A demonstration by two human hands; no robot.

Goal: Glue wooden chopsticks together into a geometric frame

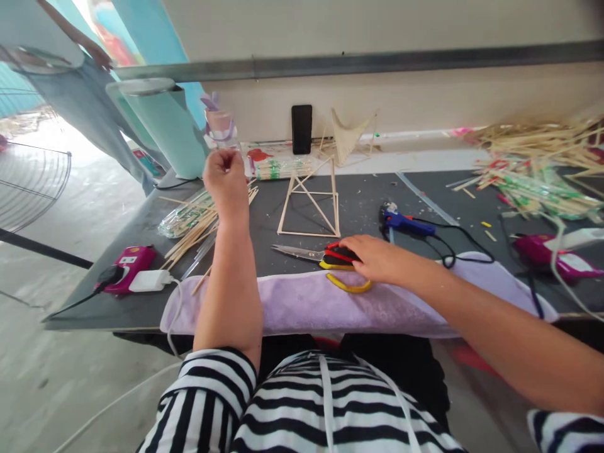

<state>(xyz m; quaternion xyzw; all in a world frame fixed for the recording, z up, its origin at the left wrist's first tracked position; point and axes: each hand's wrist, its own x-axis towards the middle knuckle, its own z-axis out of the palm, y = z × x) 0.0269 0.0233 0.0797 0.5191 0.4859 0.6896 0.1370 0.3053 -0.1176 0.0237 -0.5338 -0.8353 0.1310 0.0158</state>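
Note:
My left hand (pixel 226 176) is raised over the back left of the table, its fingers curled closed in front of a lidded cup (pixel 220 121); what it holds, if anything, is hidden. Near the front, my right hand (pixel 365 255) rests on the red, black and yellow handles of the scissors (pixel 302 252), its fingers curled over them. The blades point left. Behind the scissors stands a frame of thin wooden sticks (pixel 309 233). A blue glue gun (pixel 408 224) lies to the right, its cord trailing.
Loose sticks (pixel 195 233) and a magenta power socket (pixel 134 267) are at left. A lilac cloth (pixel 292 305) covers the front edge. A phone (pixel 302 129) leans on the wall. More sticks (pixel 542 141) pile at right. Another person's legs (pixel 89 100) show at far left.

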